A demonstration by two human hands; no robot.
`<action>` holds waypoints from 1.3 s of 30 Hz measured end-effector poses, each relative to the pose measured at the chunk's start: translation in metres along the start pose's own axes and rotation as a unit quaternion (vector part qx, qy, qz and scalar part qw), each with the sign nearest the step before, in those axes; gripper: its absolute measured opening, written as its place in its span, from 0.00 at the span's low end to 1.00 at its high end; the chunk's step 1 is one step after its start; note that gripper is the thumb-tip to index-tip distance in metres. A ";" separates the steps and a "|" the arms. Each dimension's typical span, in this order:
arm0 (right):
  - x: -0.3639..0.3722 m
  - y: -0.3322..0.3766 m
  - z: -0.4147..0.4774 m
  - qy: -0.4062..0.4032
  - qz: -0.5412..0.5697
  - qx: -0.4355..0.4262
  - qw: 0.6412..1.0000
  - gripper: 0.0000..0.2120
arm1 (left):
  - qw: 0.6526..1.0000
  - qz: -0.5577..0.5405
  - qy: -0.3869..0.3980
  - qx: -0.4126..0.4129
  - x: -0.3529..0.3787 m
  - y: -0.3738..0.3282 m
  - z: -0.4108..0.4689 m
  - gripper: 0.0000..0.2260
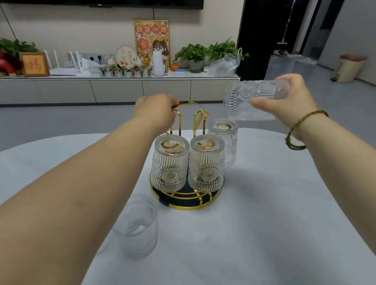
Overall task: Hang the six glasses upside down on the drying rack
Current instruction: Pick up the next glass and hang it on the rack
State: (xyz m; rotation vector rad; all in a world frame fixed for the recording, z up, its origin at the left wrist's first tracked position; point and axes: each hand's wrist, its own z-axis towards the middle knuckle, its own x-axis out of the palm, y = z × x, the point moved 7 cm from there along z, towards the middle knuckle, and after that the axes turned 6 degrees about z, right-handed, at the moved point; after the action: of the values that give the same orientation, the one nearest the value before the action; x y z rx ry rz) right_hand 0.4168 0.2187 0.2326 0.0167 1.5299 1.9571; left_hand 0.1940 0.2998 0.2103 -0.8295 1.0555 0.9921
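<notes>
Glass sideways in right hand; left hand holds rack handle

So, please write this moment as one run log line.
rack: three glasses hung | left hand: on rack handle | right hand: holds glass | table: one upright glass

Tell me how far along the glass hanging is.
Three glasses already hang upside down on the gold rack. The right hand holds a fourth glass sideways; the left hand grips the rack's handle. One upright glass waits on the table; a sixth isn't clearly visible.
</notes>
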 end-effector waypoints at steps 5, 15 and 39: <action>0.027 0.009 0.033 0.023 -0.061 -0.024 0.998 0.32 | 0.998 -0.030 -0.035 0.038 0.001 0.000 0.003 0.10; 0.077 0.026 0.048 0.096 -0.155 -0.075 0.980 0.35 | 0.987 -0.140 0.015 0.083 -0.008 0.009 -0.020 0.08; 0.155 -0.033 0.042 0.280 -0.307 -0.005 0.909 0.39 | 0.979 -0.185 0.059 0.066 0.003 0.015 -0.019 0.13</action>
State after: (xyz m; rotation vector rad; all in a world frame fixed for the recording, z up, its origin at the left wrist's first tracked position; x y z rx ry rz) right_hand 0.3263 0.3341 0.1602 -0.9891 1.5958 1.5042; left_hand 0.1742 0.2884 0.2009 -0.9419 1.0093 0.5579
